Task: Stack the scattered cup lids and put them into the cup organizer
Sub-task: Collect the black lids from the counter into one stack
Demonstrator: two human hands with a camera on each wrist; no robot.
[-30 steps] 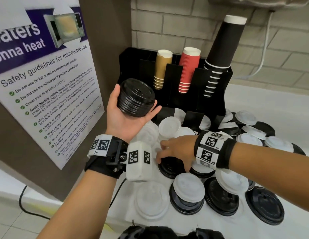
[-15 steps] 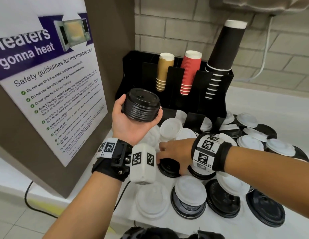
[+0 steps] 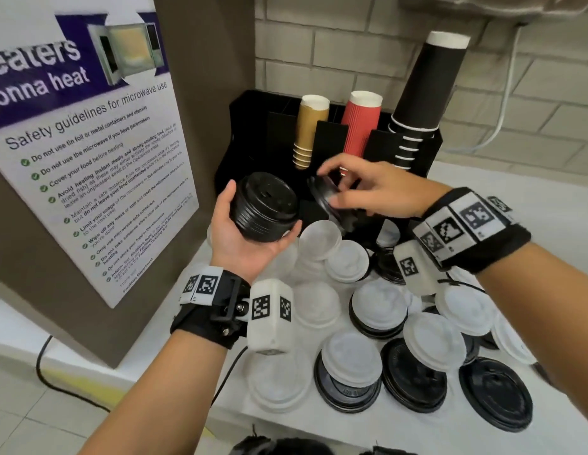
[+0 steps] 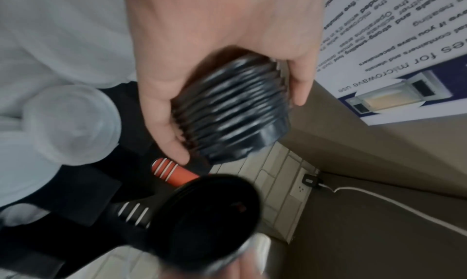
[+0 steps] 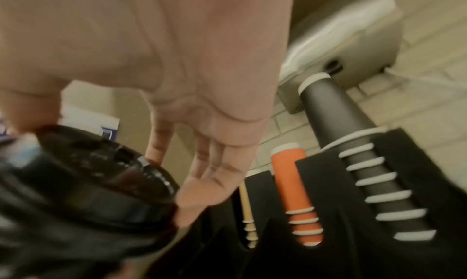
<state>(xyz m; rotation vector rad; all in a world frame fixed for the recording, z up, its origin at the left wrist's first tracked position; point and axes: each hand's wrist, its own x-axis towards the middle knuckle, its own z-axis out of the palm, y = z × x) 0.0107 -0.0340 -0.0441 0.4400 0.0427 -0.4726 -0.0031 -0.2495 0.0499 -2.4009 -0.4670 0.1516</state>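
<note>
My left hand (image 3: 250,238) cradles a stack of black lids (image 3: 264,206) in its palm, thumb and fingers curled round the sides; in the left wrist view the stack of black lids (image 4: 232,107) shows its ribbed edges. My right hand (image 3: 361,192) pinches a single black lid (image 3: 322,192), tilted on edge, just right of the stack; the same black lid (image 5: 106,173) fills the lower left of the right wrist view. Behind both stands the black cup organizer (image 3: 328,139). Several white lids (image 3: 351,359) and black lids (image 3: 496,399) lie scattered on the white counter (image 3: 515,205).
Gold cups (image 3: 310,129), red cups (image 3: 363,123) and tall black cups (image 3: 427,93) stand in the organizer's back slots. A brown panel with a microwave safety poster (image 3: 89,152) walls off the left. A white cable (image 3: 502,119) runs down the brick wall at right.
My right hand has lifted off the counter with one black lid and carried it up beside the stack. My left hand has kept the stack at about the same height.
</note>
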